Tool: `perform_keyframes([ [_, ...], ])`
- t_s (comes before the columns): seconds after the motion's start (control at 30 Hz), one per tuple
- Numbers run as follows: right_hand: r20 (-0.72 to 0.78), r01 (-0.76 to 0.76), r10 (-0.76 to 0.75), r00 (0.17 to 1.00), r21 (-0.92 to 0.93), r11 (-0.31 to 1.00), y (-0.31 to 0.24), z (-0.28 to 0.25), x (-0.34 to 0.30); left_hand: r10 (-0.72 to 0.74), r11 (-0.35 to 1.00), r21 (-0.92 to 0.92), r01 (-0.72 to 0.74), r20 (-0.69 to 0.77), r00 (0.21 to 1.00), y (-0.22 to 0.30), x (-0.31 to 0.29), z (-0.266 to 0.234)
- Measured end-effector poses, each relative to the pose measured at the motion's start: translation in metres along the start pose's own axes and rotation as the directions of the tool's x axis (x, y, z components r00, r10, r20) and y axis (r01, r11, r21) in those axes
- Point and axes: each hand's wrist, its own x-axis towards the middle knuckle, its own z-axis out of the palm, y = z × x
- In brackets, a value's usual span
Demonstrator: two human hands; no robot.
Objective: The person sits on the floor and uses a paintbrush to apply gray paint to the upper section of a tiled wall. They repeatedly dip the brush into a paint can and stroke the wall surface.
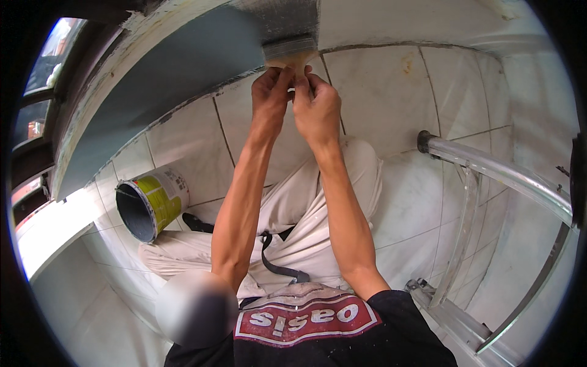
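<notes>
While the left hand (270,95) and right hand (318,104) share the frame's upper centre, each grip is closed on a wide flat tool (290,60). A bucket (164,194) sits centre-left.

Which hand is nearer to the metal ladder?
Right. The right hand is at the wide flat tool, left of the metal ladder; the left hand, also there, is farther left.

A dark-framed window (33,125) stands left of the pale tiled floor (403,183).
</notes>
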Motion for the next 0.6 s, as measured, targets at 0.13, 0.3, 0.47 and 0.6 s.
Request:
perform_keyframes([
  [0.13, -0.063, 0.096, -0.093, 0.994, 0.06, 0.994, -0.021, -0.002, -0.004, 0.086, 0.996, 0.029, -0.086, 0.005, 0.996, 0.041, -0.013, 0.02],
  [0.3, -0.033, 0.119, -0.115, 0.993, 0.149, 0.982, -0.054, -0.01, -0.014, 0.16, 0.985, 0.047, -0.164, 0.074, 0.984, 0.07, -0.022, 0.023],
  [0.47, -0.022, 0.162, -0.161, 0.987, 0.222, 0.962, -0.072, -0.02, -0.027, 0.238, 0.966, 0.076, -0.246, 0.105, 0.966, 0.086, -0.037, 0.03],
  [0.6, -0.06, 0.21, -0.201, 0.978, 0.256, 0.944, -0.058, -0.023, -0.041, 0.235, 0.964, 0.104, -0.246, 0.108, 0.966, 0.082, -0.052, 0.031],
])
